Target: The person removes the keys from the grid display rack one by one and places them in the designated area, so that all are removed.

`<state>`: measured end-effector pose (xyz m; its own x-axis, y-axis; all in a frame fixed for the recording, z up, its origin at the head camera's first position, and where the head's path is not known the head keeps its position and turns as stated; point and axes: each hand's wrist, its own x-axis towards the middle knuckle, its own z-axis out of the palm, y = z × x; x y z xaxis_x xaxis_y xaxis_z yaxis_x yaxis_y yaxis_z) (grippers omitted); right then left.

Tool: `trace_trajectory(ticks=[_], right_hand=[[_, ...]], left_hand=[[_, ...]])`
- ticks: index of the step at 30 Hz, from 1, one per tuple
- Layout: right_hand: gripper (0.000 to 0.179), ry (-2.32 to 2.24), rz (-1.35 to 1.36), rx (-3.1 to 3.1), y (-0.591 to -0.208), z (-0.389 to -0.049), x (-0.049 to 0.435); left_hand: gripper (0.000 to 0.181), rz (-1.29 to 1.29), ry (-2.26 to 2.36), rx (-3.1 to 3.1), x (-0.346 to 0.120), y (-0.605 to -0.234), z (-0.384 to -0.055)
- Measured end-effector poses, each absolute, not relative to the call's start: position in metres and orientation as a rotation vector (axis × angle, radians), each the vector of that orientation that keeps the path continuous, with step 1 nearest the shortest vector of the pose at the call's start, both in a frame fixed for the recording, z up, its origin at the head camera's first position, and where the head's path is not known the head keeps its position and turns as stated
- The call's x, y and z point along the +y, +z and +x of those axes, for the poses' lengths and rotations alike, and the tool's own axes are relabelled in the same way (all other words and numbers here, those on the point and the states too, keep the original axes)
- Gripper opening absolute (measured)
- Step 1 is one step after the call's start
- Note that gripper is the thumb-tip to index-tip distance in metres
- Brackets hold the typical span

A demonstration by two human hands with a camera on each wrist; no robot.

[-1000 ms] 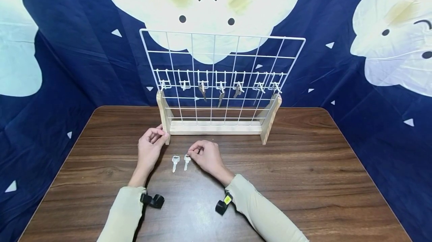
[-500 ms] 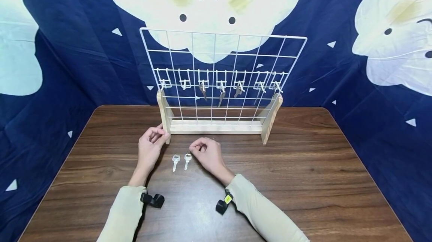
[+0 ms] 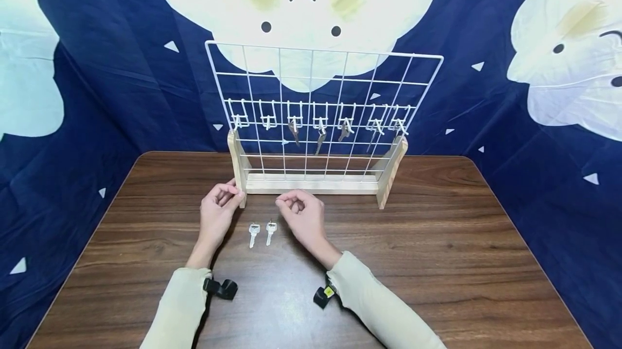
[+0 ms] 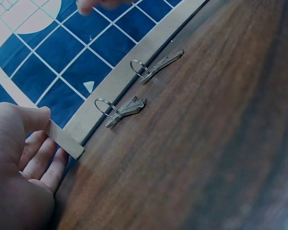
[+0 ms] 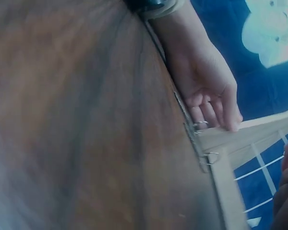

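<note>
One rack (image 3: 311,185) bears seven hooks (image 3: 268,121); one table (image 3: 461,230) bears two key rings (image 3: 271,227).

My bare right hand (image 3: 305,216) has withdrawn from the right-hand silver metal key (image 3: 271,228) on the brown wood-grain desk (image 3: 437,262). One second ago, my fingertips (image 3: 280,201) were at the head of the key; half a second ago, they were just beyond it. They are now clear of the key, displaced forward, near the pale wooden crossbar (image 3: 335,186).
</note>
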<state>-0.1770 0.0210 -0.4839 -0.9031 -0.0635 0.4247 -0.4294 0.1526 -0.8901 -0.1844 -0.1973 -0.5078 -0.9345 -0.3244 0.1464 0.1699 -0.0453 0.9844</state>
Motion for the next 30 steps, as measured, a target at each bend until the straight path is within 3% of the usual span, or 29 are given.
trace_trajectory(ticks=[30], right_hand=[[0.005, 1.913, 0.514, -1.916, -0.418, -0.166, 0.033]], left_hand=[[0.014, 0.175, -2.038, -1.905, -0.199, -0.51, -0.186]])
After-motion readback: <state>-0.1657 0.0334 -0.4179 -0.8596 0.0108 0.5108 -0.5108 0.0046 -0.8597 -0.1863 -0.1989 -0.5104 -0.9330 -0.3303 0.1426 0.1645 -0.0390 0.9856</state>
